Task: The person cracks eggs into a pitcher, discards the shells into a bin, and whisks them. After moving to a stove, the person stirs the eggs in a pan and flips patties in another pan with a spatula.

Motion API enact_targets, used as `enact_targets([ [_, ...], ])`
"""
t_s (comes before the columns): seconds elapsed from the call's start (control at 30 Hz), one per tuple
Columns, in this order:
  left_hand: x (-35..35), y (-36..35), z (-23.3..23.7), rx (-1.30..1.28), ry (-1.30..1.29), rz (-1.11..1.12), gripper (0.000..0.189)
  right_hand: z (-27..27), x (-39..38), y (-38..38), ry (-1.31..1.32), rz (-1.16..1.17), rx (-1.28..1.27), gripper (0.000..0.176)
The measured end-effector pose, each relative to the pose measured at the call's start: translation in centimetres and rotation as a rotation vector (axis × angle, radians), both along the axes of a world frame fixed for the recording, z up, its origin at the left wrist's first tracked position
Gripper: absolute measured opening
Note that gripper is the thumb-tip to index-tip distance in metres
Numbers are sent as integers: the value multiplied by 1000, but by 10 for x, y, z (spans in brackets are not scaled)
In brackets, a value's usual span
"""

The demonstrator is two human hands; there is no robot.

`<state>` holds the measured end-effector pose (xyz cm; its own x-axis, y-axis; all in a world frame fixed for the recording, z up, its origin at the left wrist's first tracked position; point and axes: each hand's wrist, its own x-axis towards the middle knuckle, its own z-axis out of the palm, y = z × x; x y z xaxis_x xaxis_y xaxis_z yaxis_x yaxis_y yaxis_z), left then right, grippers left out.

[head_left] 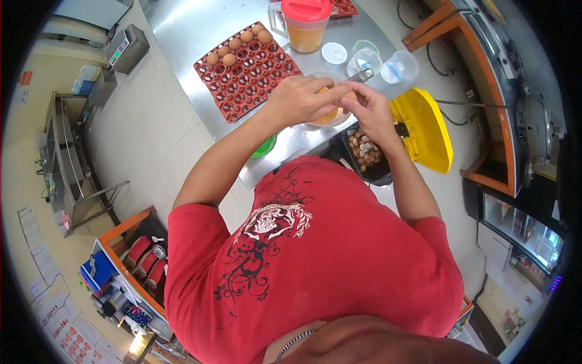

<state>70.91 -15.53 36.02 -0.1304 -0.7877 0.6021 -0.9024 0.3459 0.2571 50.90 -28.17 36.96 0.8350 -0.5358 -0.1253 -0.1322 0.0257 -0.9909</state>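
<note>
Above a clear bowl (pixel 319 123) with yellow-orange egg in it, both my hands meet with fingers closed. A brown egg (pixel 348 97) shows between the fingertips, gripped by my left hand (pixel 298 100) and my right hand (pixel 374 115); the fingers hide whether its shell is cracked. Just past the hands, a metal utensil handle (pixel 362 75) sticks up. Left of my left hand lies a red egg tray (pixel 242 85) with several brown eggs (pixel 229 59) at its far end. Below my right hand, a black-lined bin (pixel 379 176) holds eggshells (pixel 365 150).
A lidded pitcher (pixel 305 33) of orange liquid stands at the table's (pixel 188 24) far side. Near it are a white round lid (pixel 334 53) and clear containers (pixel 400 67). The bin's yellow lid (pixel 433 130) stands raised at right. A green bowl (pixel 265 147) sits under my left forearm.
</note>
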Motion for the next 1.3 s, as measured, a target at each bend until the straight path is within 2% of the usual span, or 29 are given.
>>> enact_targets([
  [0.4,4,6,-22,18,22,31,63,0,13,2,173,27,-229,44],
  [0.5,12,8,-19,59,-16,-2,64,15,13,5,192,55,-415,42],
  [0.6,14,10,-15,131,-46,-42,66,30,12,-2,363,174,-709,44],
  [0.67,13,9,-14,149,-40,-40,68,28,13,2,274,135,-619,45],
  [0.8,2,3,0,55,66,-33,65,33,7,3,247,97,-388,49],
  [0.87,-2,6,16,86,125,-24,60,31,-18,-3,280,146,-483,48],
  [0.9,-3,7,13,68,254,62,57,31,-30,-10,290,167,-538,47],
  [0.97,-8,7,1,33,515,237,51,36,-55,-19,596,231,-764,51],
  [1.0,-11,8,-3,129,749,242,49,42,-62,-15,753,265,-867,54],
  [1.03,-13,6,-6,225,980,242,47,47,-65,-8,732,183,-975,59],
  [1.07,-16,2,-8,320,1210,237,46,50,-58,-5,556,154,-884,60],
  [1.13,-32,-2,-2,346,1322,137,46,52,-42,2,212,98,-696,64],
  [1.23,-56,-13,7,388,1388,3,52,46,-16,23,-60,-8,-655,60],
  [1.27,-61,-14,9,405,1396,-37,55,41,-16,22,-24,-35,-659,58],
  [1.3,-62,-14,11,441,1277,-52,60,37,-15,19,9,-61,-665,57],
])
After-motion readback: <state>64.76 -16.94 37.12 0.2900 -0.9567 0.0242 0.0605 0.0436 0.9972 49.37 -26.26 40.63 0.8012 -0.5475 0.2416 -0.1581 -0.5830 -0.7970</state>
